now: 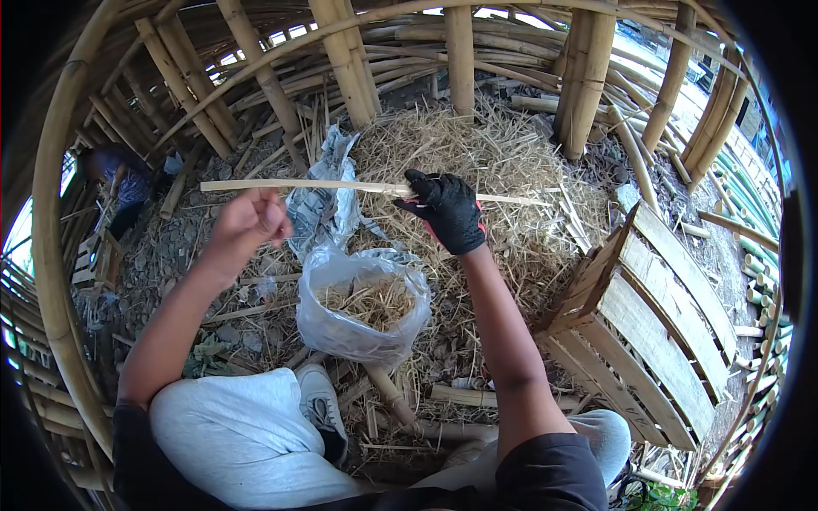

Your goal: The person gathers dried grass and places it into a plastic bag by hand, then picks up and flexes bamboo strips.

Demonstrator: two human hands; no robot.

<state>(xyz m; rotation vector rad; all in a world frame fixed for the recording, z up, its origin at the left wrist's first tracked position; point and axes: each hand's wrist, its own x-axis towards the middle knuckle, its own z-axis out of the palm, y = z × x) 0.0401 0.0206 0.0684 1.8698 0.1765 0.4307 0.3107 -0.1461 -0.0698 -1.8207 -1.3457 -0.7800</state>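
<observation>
A long, thin bamboo strip (290, 184) stretches across the middle of the view, nearly level. My right hand (452, 213), in a black glove with red edging, is closed around it right of its middle. The strip's thinner end pokes out to the right of the glove. Just under the strip's left part is my left hand (247, 226), bare, its fingers curled in toward the thumb. I see nothing between those fingers. Below both hands stands a clear plastic bag (362, 341) with bamboo shavings (375, 302) inside.
A slatted wooden crate (652, 324) lies tilted at the right. Shavings (426, 149) are heaped ahead, beside a crumpled grey sheet (319, 213). Bamboo posts (460, 64) and stacked poles ring the area. Another person (128, 187) is at the far left. Green bamboo poles (758, 264) lie far right.
</observation>
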